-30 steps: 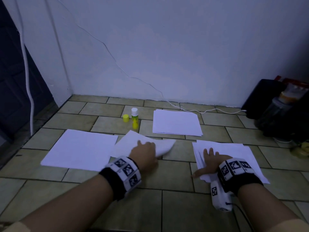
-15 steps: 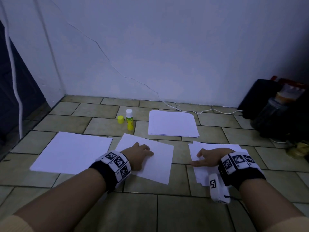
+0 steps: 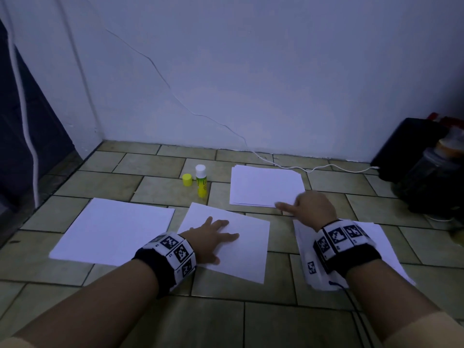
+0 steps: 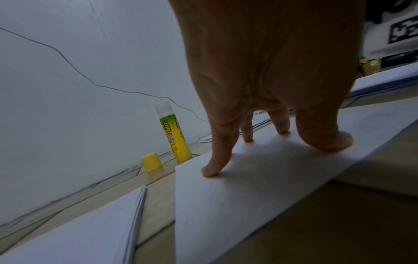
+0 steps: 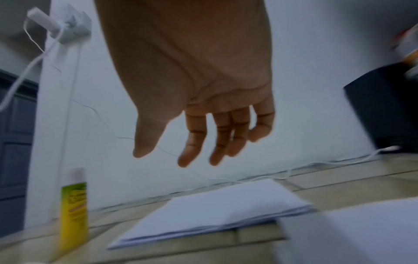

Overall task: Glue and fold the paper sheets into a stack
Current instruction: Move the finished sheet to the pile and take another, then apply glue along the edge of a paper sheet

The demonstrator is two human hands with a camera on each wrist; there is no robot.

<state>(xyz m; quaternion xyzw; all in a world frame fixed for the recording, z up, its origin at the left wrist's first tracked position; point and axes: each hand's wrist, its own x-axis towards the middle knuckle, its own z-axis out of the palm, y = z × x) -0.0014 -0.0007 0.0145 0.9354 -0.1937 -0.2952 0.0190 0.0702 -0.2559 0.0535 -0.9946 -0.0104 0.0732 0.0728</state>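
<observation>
A single white sheet [image 3: 241, 249] lies flat on the tiled floor in the middle, and my left hand [image 3: 213, 237] presses on it with spread fingers [image 4: 214, 167]. My right hand [image 3: 308, 205] hovers open in the air at the near edge of the far paper stack [image 3: 266, 184], holding nothing; its fingers [image 5: 192, 141] hang relaxed above that stack [image 5: 214, 218]. An uncapped yellow glue stick [image 3: 201, 181] stands upright beyond the sheet, its yellow cap [image 3: 187, 179] on the floor beside it. Another paper pile [image 3: 376, 244] lies under my right wrist.
A wide white stack [image 3: 113, 232] lies at the left. A white cable [image 3: 313, 168] runs along the wall base to a black box [image 3: 411, 146] and a jar [image 3: 437, 169] at the right. A dark door [image 3: 15, 121] stands at the far left.
The folded sheet has been opened out flat under my left hand. My right hand has lifted off the right pile and moved forward toward the far stack.
</observation>
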